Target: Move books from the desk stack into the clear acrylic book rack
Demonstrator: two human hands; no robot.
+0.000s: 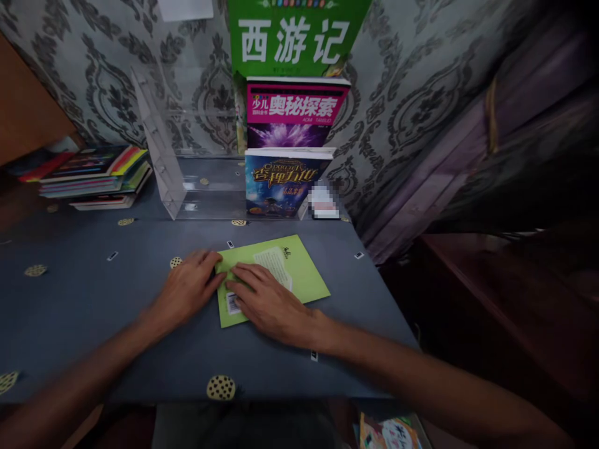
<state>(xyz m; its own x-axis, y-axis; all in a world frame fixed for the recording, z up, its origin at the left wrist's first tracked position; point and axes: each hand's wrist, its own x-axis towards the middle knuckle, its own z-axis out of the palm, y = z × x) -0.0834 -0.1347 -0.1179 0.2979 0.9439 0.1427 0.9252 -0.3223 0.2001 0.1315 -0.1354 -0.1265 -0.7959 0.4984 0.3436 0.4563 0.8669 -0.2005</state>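
A thin lime-green book lies on the dark blue tablecloth, with a barcode and a pale text patch on the cover that faces up. My left hand is at its upper left corner, fingers curled at the edge and thumb over the cover, closed on that edge. Across the lower left of the cover my right hand lies flat and open, its fingers stretched out beside the barcode. The undersides of my fingers are hidden.
Behind the book stands a clear tiered rack holding a blue book, a magenta book and a large green book. Stacked books lie at the left. A purple curtain hangs right; another book is below the table edge.
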